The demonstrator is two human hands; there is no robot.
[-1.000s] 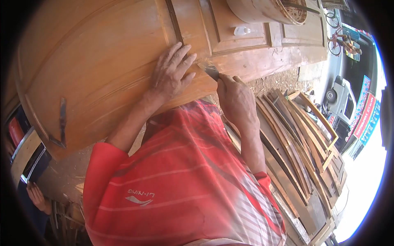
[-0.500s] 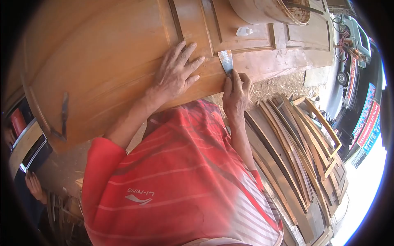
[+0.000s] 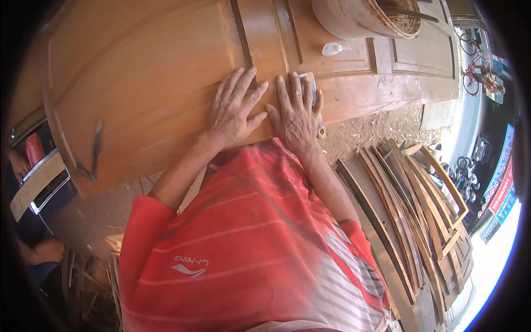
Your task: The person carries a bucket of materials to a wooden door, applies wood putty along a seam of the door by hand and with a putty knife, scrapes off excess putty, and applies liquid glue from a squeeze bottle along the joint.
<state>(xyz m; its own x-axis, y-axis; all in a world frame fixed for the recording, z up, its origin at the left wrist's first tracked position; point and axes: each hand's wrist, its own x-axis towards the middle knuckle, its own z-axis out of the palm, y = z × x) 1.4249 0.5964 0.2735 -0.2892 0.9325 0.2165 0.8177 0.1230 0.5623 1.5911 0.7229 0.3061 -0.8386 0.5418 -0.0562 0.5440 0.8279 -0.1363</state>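
A brown panelled wooden door (image 3: 138, 83) lies flat in front of me. My left hand (image 3: 235, 108) rests on it palm down, fingers spread. Close beside it, my right hand (image 3: 296, 113) also lies flat with its fingers stretched out. Under the outer fingers of the right hand is a putty knife (image 3: 314, 86); its metal blade shows past the fingertips and its handle end sticks out by the little-finger side. The rest of the knife is hidden. A small whitish bottle (image 3: 332, 49) lies on the door beyond the right hand.
A stained bucket (image 3: 345, 19) stands on the door's far side. Dark thin strips (image 3: 97, 146) lie at its left end. Wooden boards and frames (image 3: 387, 210) are piled at right. Another person's hand (image 3: 19, 166) shows at the left edge, near a chair (image 3: 38, 185).
My right hand has let go of the putty knife's handle and now lies flat over the knife on the door. The left hand stays on the door. The view has shifted slightly.
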